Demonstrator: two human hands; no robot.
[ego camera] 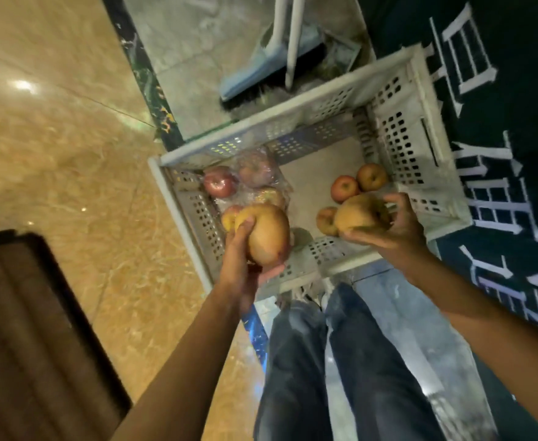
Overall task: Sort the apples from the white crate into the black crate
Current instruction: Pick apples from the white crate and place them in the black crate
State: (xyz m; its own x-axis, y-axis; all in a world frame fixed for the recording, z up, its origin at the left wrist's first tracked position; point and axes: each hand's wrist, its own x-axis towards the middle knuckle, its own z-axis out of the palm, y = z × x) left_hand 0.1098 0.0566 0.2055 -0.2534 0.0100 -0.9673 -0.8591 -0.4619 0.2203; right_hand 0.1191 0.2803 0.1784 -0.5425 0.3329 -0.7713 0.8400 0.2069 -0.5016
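The left hand [242, 265] has its fingers curled round one apple [267, 233], and the right hand [394, 227] holds a second apple [359, 214], both above the white crate [261, 122]. What seems to be the black crate [70, 281] lies leftward, nearer the left hand.

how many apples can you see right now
9: one large yellowish apple in the left hand, one in the right hand; four at the perforated white plastic crate's left end, three at its right end. More may be hidden.

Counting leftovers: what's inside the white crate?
White crate: at least three loose apples on the right, several plastic-wrapped apples on the left. The held apples cover more of its floor.
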